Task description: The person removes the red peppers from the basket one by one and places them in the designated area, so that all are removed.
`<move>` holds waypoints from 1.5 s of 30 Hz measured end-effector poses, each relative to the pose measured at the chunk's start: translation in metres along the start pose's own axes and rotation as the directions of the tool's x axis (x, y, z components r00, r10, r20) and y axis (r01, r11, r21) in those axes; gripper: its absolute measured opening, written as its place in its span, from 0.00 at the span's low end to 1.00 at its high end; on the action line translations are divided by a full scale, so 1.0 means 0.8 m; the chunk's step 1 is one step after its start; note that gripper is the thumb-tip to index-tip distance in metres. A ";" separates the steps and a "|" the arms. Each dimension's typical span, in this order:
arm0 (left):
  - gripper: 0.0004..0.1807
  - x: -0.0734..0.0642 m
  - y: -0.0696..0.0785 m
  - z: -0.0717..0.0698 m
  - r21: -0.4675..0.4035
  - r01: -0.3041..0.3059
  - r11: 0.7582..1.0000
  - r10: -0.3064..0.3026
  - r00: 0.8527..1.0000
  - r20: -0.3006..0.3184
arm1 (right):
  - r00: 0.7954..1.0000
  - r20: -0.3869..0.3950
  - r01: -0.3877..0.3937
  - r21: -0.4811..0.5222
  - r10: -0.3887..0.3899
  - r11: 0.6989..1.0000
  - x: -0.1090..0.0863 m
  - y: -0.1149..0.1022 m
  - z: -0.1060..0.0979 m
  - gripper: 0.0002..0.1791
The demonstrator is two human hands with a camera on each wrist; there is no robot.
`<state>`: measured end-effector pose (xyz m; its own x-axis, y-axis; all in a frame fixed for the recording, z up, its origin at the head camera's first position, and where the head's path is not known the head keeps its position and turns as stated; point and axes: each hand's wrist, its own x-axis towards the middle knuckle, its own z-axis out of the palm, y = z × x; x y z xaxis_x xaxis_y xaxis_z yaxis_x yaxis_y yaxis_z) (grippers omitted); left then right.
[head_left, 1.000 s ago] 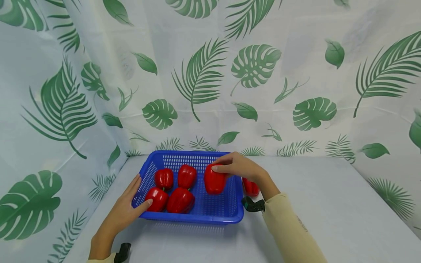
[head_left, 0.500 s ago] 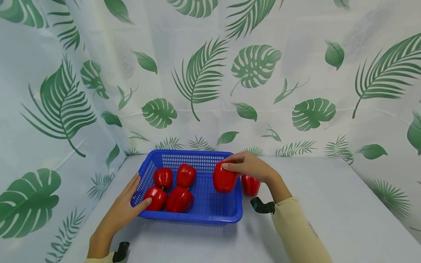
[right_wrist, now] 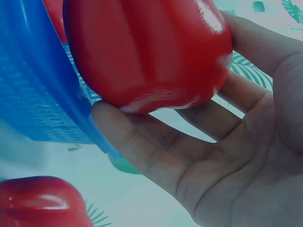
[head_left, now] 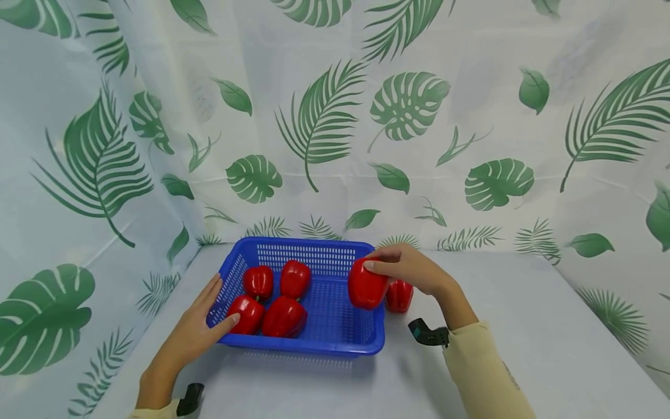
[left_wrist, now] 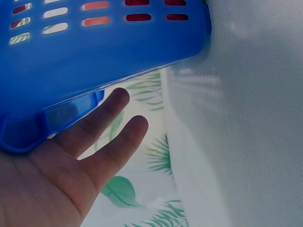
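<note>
Pinching one red pepper [head_left: 367, 284], the right hand [head_left: 416, 270] holds it over the right side of the blue basket [head_left: 335, 348]. Four peppers [head_left: 285, 317] lie inside; another pepper [head_left: 399, 298] sits outside on the table [head_left: 523, 320]. The left hand [head_left: 196, 326], fingers spread, touches the basket's left side.

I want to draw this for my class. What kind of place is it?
Probably an indoor corner set up for handling things: leaf-printed sheets stand like walls round a pale tabletop, and a blue basket holds red peppers. I can't see the room beyond.
</note>
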<state>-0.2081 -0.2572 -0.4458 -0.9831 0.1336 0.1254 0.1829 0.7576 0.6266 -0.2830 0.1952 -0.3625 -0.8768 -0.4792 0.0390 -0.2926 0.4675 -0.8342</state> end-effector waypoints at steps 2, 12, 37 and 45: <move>0.57 0.000 0.000 0.000 0.002 0.004 1.000 -0.004 1.000 0.001 | 1.000 -0.003 0.006 0.005 -0.006 1.000 -0.003 0.002 -0.001 0.23; 0.57 -0.001 0.000 -0.001 0.005 0.009 1.000 -0.009 1.000 -0.004 | 0.999 -0.028 -0.016 0.030 0.016 0.999 -0.022 0.008 -0.005 0.25; 0.58 0.000 0.001 0.001 0.005 0.018 1.000 -0.018 1.000 0.003 | 0.997 -0.058 -0.051 0.079 0.056 0.996 -0.060 0.041 -0.017 0.25; 0.58 0.000 0.001 0.001 0.010 0.016 1.000 -0.016 1.000 0.000 | 0.995 -0.069 -0.069 0.112 0.077 0.991 -0.070 0.049 -0.022 0.26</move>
<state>-0.2081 -0.2561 -0.4454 -0.9858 0.1220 0.1154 0.1675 0.7660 0.6207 -0.2518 0.2537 -0.3872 -0.9210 -0.3894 0.0126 -0.1869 0.4131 -0.8913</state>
